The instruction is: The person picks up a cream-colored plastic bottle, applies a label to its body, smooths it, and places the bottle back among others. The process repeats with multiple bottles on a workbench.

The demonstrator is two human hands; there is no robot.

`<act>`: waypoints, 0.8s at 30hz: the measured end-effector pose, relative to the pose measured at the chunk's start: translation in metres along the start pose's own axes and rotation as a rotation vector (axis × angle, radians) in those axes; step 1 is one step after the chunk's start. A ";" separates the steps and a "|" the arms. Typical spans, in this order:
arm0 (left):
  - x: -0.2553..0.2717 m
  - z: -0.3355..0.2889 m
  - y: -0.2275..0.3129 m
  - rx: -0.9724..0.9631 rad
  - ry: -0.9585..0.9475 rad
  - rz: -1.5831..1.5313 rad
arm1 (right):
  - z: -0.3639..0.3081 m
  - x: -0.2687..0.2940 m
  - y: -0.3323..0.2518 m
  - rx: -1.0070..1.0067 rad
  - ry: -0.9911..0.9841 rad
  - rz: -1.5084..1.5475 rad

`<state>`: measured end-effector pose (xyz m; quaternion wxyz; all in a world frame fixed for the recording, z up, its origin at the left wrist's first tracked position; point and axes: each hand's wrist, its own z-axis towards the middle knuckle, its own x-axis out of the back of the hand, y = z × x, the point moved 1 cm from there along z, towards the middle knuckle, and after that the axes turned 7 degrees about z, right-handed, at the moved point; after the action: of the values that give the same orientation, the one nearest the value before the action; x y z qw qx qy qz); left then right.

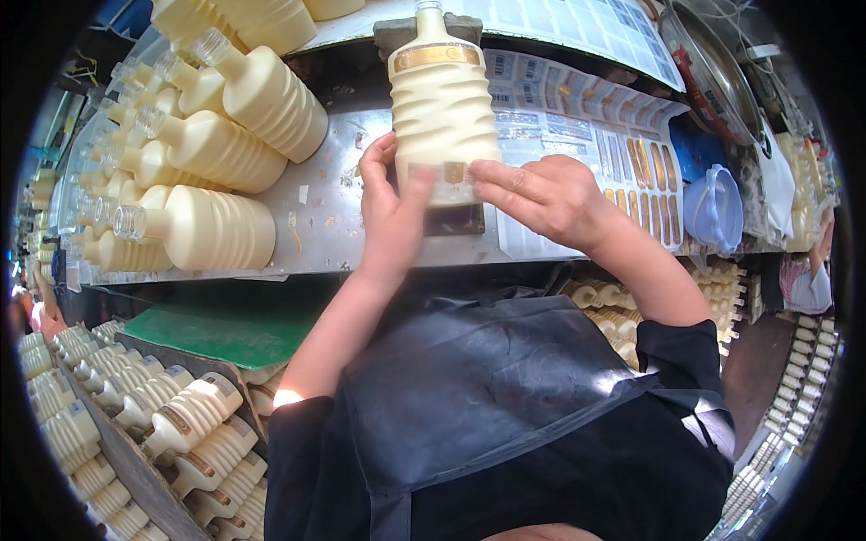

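A cream-coloured bottle [444, 113] with wavy ridges stands upright on the metal worktable in front of me. A gold band label [437, 57] circles its shoulder, and its neck is clear. Near the base, a small clear label with a gold patch [454, 172] lies across the front. My left hand [393, 203] is closed around the bottle's lower left side, fingers partly behind it and thumb blurred over the label's left end. With fingertips together, my right hand [539, 194] presses the label's right end against the bottle.
Several cream bottles [225, 225] lie stacked at the left of the worktable [334, 216]. Sheets of gold and clear labels [631, 162] spread to the right, beside a pale blue basket [713, 209]. A dark block [383, 36] stands behind the bottle. Racks of bottles [194, 415] fill the lower left.
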<state>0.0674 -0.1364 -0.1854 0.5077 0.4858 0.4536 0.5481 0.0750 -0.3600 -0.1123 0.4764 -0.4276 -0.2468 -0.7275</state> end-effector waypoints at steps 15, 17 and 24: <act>0.011 0.000 -0.002 0.042 -0.087 -0.260 | -0.026 -0.036 -0.012 -1.099 0.340 0.871; 0.009 0.000 -0.003 0.030 -0.081 -0.222 | -0.016 -0.044 -0.016 -1.227 0.253 0.880; 0.001 0.000 -0.006 -0.001 -0.024 -0.127 | -0.006 -0.052 -0.016 -1.258 0.253 1.010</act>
<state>0.0685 -0.1350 -0.1914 0.5472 0.4625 0.4772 0.5089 0.0676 -0.3330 -0.1595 0.4420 -0.5893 0.4860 -0.4703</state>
